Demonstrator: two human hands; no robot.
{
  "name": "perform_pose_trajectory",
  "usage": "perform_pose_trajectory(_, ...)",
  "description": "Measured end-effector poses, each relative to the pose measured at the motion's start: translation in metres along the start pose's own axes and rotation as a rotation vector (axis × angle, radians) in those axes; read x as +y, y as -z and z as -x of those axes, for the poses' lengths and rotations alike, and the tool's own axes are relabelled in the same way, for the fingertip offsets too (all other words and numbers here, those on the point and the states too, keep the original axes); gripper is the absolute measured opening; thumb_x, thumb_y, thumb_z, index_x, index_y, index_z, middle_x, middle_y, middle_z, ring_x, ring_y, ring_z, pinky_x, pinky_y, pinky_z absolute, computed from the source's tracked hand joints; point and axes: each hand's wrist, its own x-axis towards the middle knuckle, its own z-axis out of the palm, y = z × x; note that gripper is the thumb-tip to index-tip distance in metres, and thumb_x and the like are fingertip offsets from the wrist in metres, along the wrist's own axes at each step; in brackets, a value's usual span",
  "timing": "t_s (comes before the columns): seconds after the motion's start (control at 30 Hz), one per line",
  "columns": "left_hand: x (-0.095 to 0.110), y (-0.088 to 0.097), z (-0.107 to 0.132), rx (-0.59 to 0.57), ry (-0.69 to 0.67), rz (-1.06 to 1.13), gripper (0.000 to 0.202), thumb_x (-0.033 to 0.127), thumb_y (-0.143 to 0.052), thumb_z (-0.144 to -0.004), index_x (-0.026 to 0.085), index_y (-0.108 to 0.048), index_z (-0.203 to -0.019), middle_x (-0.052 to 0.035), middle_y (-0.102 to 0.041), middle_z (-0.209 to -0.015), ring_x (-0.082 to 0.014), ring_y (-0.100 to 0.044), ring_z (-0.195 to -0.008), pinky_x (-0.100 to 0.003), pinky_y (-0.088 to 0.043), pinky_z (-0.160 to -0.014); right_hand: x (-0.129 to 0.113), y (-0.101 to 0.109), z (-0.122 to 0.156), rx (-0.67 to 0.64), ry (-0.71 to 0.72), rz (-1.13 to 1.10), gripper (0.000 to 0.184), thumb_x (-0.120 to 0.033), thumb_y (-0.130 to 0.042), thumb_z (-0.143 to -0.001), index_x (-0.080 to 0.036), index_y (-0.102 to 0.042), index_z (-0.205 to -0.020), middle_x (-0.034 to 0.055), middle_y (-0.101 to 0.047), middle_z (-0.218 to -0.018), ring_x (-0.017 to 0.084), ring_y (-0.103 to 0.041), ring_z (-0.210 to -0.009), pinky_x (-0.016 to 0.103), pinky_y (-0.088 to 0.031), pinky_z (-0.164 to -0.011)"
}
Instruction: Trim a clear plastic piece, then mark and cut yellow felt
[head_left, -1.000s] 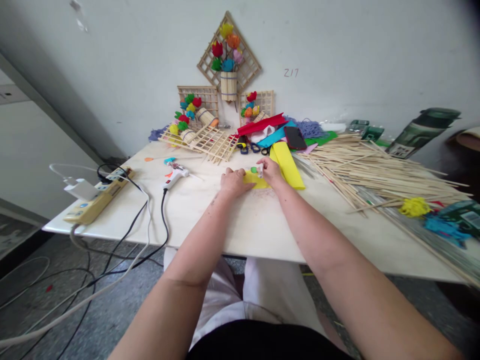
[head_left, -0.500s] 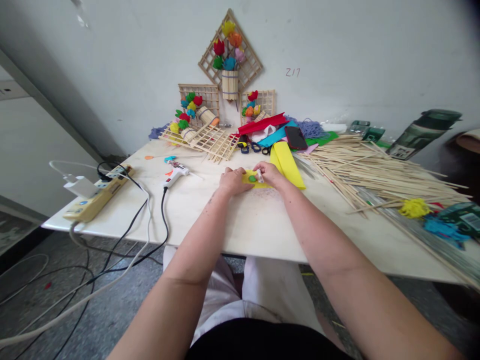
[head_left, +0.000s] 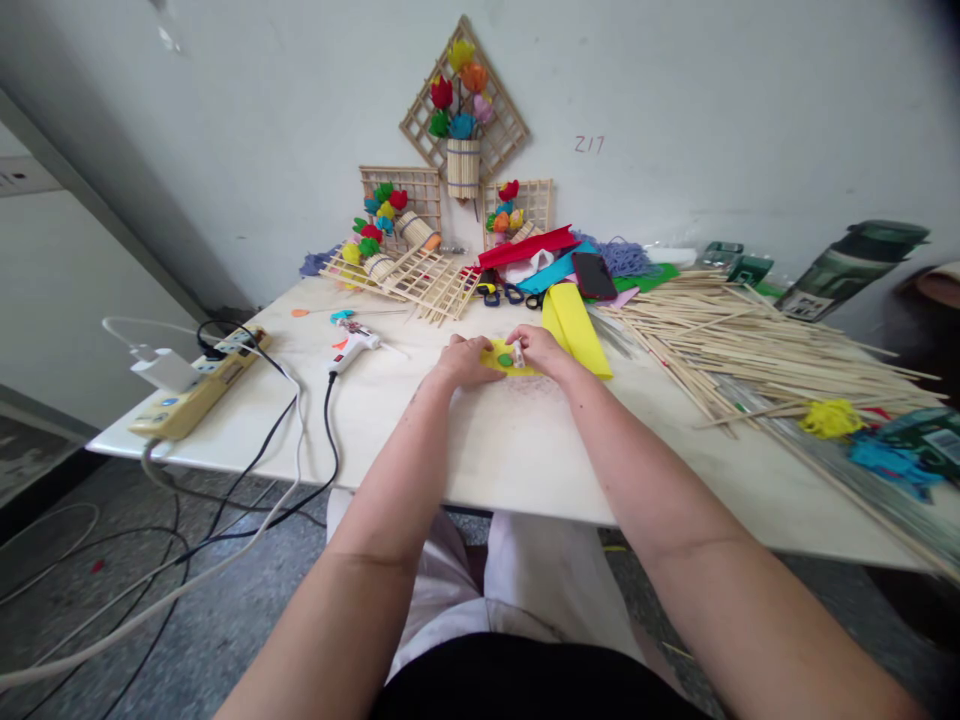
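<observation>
A small piece of yellow sheet (head_left: 491, 357), felt-like, lies on the table between my two hands. On top of it rests a green oval piece (head_left: 505, 360). My left hand (head_left: 463, 361) presses down on the yellow piece's left side, its fingers laid on the sheet. Closed in a pinch, my right hand (head_left: 541, 352) holds a small whitish object (head_left: 517, 354) at the right of the green oval. Its kind is too small to make out, and my fingers hide part of it.
A folded yellow sheet (head_left: 574, 330) lies right of my hands, scissors (head_left: 491, 294) behind. Wooden sticks (head_left: 750, 335) spread rightward, near a bottle (head_left: 851, 268). A glue gun (head_left: 355, 350) and power strip (head_left: 199, 390) sit left. Stick lattices with flowers (head_left: 465, 120) stand at the back.
The whitish object in my right hand has tilted and shows more upright beside the green oval. My left hand stays on the yellow piece. The view has shifted very slightly.
</observation>
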Motion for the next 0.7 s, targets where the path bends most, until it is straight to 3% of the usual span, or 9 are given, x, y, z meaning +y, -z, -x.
perform_pose_trajectory(0.5,0.0,0.002,0.002,0.02,-0.046,-0.002,0.057,0.057,-0.057,-0.064,0.033,-0.053,-0.115,-0.0026,-0.065,-0.097,-0.0272,-0.045,-0.113,-0.034,-0.041,-0.086,-0.013,0.004,0.006,-0.027,0.024,0.131,0.021,-0.011,-0.055,-0.06,-0.019,-0.065,-0.077,-0.0029,-0.054,-0.058,0.012,-0.044,-0.055,0.022,-0.031,-0.055)
perform_pose_trajectory(0.7,-0.007,-0.003,-0.004,0.019,-0.117,0.015,0.05,0.057,-0.055,-0.065,0.033,-0.058,-0.108,0.0024,-0.065,-0.105,-0.0238,-0.048,-0.108,-0.033,-0.036,-0.094,-0.013,0.004,0.006,-0.042,0.023,0.161,0.023,-0.012,-0.054,-0.062,-0.018,-0.066,-0.082,-0.0013,-0.058,-0.064,0.012,-0.045,-0.057,0.023,-0.032,-0.056)
